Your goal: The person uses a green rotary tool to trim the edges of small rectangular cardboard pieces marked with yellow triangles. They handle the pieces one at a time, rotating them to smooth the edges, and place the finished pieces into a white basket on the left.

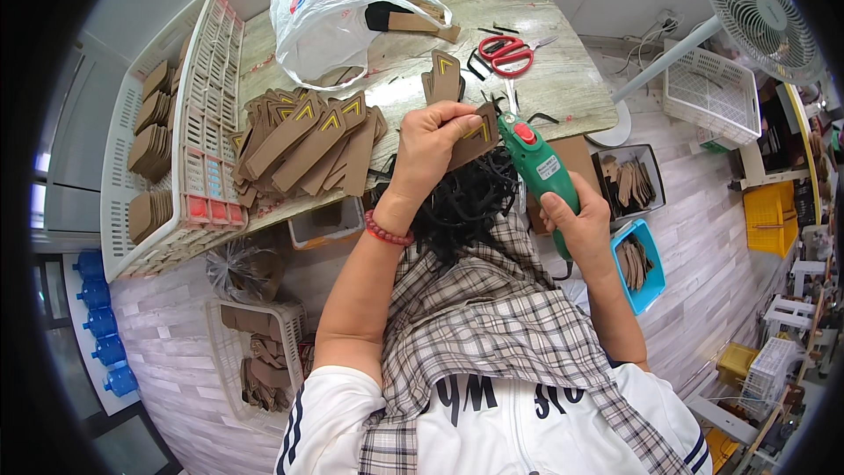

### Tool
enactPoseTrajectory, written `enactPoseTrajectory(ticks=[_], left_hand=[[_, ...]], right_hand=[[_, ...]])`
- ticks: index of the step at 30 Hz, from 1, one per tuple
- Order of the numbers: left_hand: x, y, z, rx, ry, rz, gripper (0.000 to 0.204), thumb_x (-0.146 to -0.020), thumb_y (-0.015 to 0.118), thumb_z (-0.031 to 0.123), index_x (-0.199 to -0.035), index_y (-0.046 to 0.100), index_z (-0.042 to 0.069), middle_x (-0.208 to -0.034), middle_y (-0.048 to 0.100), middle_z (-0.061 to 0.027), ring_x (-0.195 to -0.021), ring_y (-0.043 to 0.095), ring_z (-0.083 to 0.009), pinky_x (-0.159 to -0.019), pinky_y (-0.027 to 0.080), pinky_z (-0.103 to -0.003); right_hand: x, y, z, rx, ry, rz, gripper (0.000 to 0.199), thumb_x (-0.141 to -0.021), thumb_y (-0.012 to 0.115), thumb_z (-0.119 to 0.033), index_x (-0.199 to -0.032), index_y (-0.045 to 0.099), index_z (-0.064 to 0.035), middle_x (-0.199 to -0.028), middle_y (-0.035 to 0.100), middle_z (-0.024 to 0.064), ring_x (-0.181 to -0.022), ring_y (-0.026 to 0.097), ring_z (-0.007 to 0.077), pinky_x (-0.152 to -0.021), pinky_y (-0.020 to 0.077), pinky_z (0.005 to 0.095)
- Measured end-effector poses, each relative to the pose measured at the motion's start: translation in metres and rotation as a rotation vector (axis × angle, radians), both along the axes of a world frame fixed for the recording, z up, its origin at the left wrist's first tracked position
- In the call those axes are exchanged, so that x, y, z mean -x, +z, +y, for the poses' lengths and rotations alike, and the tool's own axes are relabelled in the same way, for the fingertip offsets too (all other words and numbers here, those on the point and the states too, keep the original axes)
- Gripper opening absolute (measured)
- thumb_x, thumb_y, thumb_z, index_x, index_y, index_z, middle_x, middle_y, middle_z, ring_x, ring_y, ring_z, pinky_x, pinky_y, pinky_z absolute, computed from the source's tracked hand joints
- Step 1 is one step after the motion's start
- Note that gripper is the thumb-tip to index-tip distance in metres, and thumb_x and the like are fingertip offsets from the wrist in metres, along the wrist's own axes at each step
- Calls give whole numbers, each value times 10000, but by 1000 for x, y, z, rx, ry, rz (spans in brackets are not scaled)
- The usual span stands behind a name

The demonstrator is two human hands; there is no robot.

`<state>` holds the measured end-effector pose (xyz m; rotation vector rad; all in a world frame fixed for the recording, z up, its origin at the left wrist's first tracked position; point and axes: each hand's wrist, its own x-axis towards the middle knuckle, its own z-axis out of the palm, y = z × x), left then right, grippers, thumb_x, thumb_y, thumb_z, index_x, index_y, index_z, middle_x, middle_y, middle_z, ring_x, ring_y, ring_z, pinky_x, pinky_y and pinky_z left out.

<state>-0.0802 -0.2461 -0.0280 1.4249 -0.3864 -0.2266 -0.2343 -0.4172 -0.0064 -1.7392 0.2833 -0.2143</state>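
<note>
Pinched in my left hand (424, 148) is a flat brown strip (472, 146) with a yellow chevron near its pointed end. My right hand (580, 224) wraps round a green handheld electric cutter (545, 169) with a red button. Its metal blades (511, 102) are beside the strip's end; whether they touch it I cannot tell. Beneath my hands, a heap of black cut trimmings (462, 211) lies on my checked apron (475, 299). Left of my left hand, a pile of brown strips (308, 145) covers part of the table (563, 79).
Red-handled scissors (512, 56) and black scraps lie beyond my hands. A white plastic bag (321, 31) stands at the back. White crates (207, 123) are at left. A fan (765, 22), a blue bin (651, 299) and a black box (659, 198) stand at right.
</note>
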Motion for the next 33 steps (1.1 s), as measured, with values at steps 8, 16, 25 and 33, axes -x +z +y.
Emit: enactPoseTrajectory(ticks=[8,16,25,33], left_hand=[[-20,30,39,-422,-39,-86,124,-842,644,87,-887,702,-13,-761,654,9,-713,561,-54,-661,451,-214],[-100,11,99,-746,637,-502,179,-802,677,164,-917,705,28,-868,642,-122,-840,599,-239,-779,465,-353],[-116,-94,-54,-780,565,-609,472,-725,700,245,-1153,594,79,-1146,518,-120,-1095,449,-305,-942,328,-428],[-112,-80,-40,-64,506,-250,125,-811,672,91,-921,666,34,-869,637,-25,-819,559,-144,-733,417,-304]], right_hand=[[-3,-5,0,-2,27,22,374,-848,706,-264,-1076,595,11,-691,561,-19,-572,483,32,-514,403,197],[0,-22,-4,-12,-40,80,328,-863,687,-253,-1042,606,10,-691,567,-16,-557,489,39,-513,408,203],[0,-32,-7,-43,-75,120,299,-864,684,-234,-1018,611,12,-683,570,-10,-549,487,41,-495,409,203],[-13,-36,-2,-65,-92,65,316,-851,699,-239,-1023,615,12,-676,571,-8,-542,485,39,-481,402,206]])
